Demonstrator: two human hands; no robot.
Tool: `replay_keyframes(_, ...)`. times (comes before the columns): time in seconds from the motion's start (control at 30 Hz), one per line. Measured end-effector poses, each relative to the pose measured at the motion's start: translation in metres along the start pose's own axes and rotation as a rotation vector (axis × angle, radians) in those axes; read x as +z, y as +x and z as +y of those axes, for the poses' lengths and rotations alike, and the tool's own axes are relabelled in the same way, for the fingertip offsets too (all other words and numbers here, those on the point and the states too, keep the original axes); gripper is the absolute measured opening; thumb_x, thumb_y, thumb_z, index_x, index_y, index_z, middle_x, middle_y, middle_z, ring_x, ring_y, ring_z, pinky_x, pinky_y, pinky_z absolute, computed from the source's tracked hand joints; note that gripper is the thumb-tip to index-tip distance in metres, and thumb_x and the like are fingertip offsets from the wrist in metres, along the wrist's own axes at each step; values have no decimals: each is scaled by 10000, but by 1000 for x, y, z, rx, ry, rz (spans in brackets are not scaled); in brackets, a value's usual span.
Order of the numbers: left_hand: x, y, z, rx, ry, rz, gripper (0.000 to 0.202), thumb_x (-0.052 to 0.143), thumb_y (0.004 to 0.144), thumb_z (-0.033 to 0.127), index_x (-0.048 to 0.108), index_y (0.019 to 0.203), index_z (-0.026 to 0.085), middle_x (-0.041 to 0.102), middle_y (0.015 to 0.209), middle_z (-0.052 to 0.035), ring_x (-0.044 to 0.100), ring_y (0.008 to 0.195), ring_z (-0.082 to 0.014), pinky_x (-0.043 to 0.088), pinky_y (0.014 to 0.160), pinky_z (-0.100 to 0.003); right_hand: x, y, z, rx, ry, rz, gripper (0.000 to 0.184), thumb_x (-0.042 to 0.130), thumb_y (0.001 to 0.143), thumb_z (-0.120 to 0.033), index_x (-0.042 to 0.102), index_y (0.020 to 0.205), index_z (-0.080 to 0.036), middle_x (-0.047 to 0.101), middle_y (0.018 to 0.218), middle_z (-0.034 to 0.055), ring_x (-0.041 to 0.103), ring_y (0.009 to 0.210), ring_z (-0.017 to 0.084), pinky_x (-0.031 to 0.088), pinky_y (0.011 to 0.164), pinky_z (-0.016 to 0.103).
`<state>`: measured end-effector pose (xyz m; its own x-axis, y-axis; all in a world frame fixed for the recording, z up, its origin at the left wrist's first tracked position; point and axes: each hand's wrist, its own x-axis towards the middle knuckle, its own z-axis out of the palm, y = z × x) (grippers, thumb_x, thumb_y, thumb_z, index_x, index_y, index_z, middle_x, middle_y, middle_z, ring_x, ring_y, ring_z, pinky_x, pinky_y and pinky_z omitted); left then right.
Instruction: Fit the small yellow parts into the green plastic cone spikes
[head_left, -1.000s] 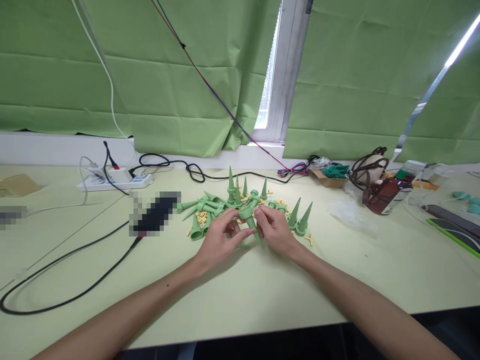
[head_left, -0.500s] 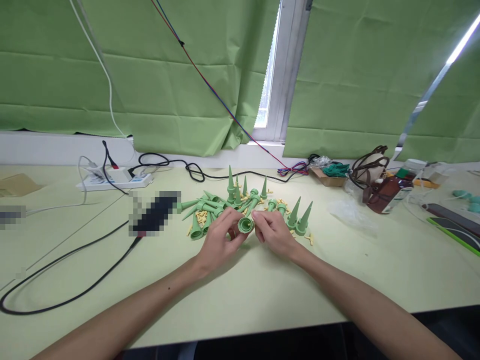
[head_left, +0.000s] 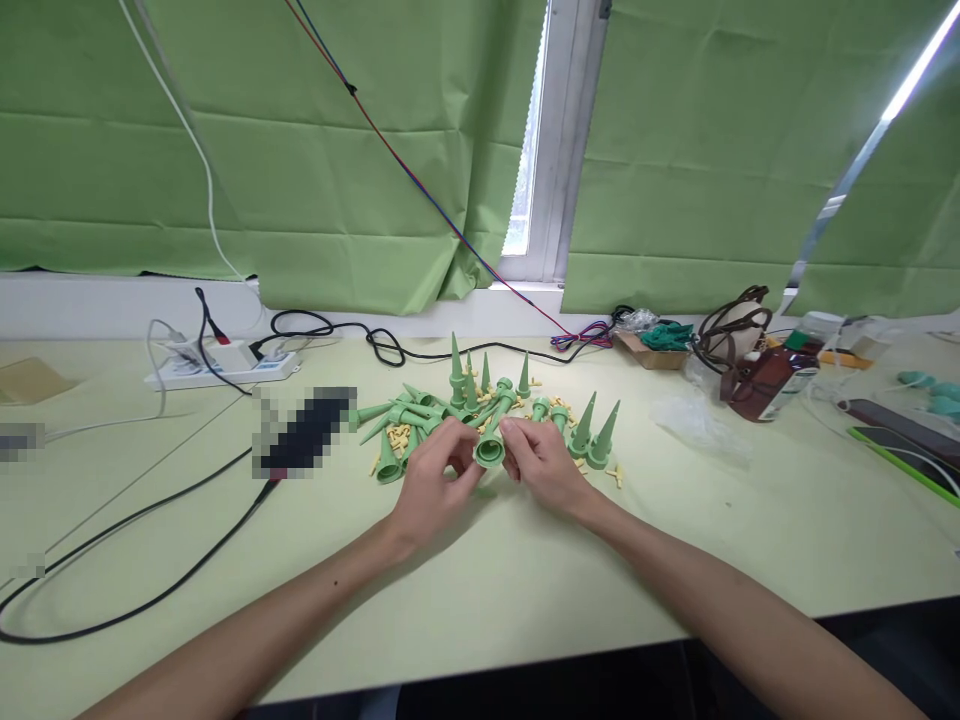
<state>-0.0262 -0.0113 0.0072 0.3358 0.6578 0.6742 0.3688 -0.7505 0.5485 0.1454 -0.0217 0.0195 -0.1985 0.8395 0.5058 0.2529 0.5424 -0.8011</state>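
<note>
Both hands meet over a pile of green plastic cone spikes [head_left: 420, 415] mixed with small yellow connector pieces [head_left: 403, 434] on the pale green table [head_left: 525, 580]. My left hand [head_left: 431, 487] and my right hand [head_left: 541, 462] pinch one green spike [head_left: 490, 450] between their fingertips, its round open end facing me and its tip pointing away. Two spikes [head_left: 592, 435] stand upright just right of my right hand, and others stand upright behind the held one.
A white power strip [head_left: 225, 365] with plugged cables sits at the back left; a black cable [head_left: 150, 550] runs across the left of the table. A blurred dark object [head_left: 304, 430] lies left of the pile. A brown bottle [head_left: 765, 385], bags and a phone [head_left: 900, 425] crowd the right.
The held spike has been turned from tip-down toward me to open end facing me. The view has shifted slightly; both hands stay at the pile.
</note>
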Motion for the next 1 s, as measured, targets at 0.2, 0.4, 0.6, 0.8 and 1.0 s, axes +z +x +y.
replay_keyframes(0.2, -1, 4, 6, -299, -306, -136, 401, 387, 1004, 401, 525, 711, 165, 557, 601, -6, 523, 503, -113, 453, 517, -252, -2, 2, 2, -9, 77, 25, 457, 374, 1019, -469, 421, 644, -212, 489, 536, -33, 464, 486, 104, 392, 542, 248)
replay_keyframes(0.4, -3, 6, 11, -434, -626, -212, 429, 373, 983, 540, 525, 833, 168, 575, 647, -18, 596, 546, -152, 481, 465, -264, -2, 1, 2, -21, 52, -49, 432, 406, 1014, -435, 440, 651, -205, 498, 552, -31, 450, 498, 100, 366, 537, 244)
replay_keyframes(0.6, -5, 3, 10, -339, -515, -207, 284, 475, 978, 433, 506, 856, 179, 544, 643, 27, 571, 522, -106, 465, 500, -228, -1, 0, 3, -7, 31, -57, 413, 397, 1015, -431, 414, 667, -211, 462, 536, -46, 418, 495, 100, 341, 538, 248)
replay_keyframes(0.8, -7, 4, 10, -285, -409, -213, 256, 496, 972, 397, 578, 1029, 161, 570, 700, 9, 546, 507, -93, 449, 470, -211, -1, 0, 8, -7, 37, -53, 402, 398, 1007, -464, 392, 688, -219, 401, 507, -64, 377, 473, 102, 277, 501, 253)
replay_keyframes(1.0, -2, 0, 3, -181, -240, -133, 187, 584, 927, 328, 616, 1041, 184, 563, 1016, -62, 598, 653, -97, 471, 462, -185, -1, 0, 9, -14, 25, -32, 429, 403, 1006, -437, 375, 638, -220, 381, 482, -60, 370, 468, 104, 259, 503, 264)
